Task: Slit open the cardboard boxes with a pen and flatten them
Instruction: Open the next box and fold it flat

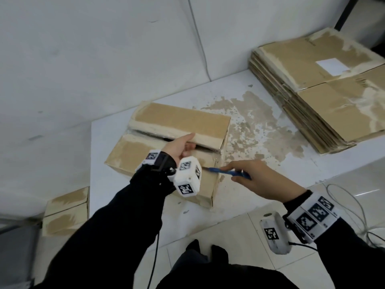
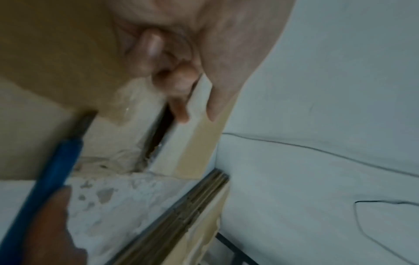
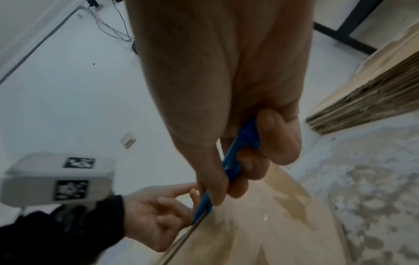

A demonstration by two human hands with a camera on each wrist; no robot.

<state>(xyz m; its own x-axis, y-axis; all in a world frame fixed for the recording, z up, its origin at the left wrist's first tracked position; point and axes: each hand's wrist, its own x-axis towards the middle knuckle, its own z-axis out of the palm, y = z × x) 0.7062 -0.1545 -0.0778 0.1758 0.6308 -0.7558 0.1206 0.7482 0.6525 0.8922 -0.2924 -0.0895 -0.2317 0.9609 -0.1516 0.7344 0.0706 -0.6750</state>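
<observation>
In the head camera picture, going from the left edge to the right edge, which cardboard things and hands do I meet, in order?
small box → left hand on the box being opened → blue pen → right hand → stack of flattened boxes

Your head camera looks steeply down and forward from above, taking in the white table [image 1: 260,130], the cardboard box [image 1: 166,130] on it, both forearms and the stack of flattened cardboard [image 1: 325,97] at upper right. Your left wrist camera sits very close behind the left hand [image 2: 181,53], facing along the fingers at the box's open seam (badly blurred). Your right wrist camera looks down along the right hand [image 3: 226,89] and the blue pen [image 3: 233,161], toward the box. All three views share the box, the pen, and the stack's edge.
</observation>
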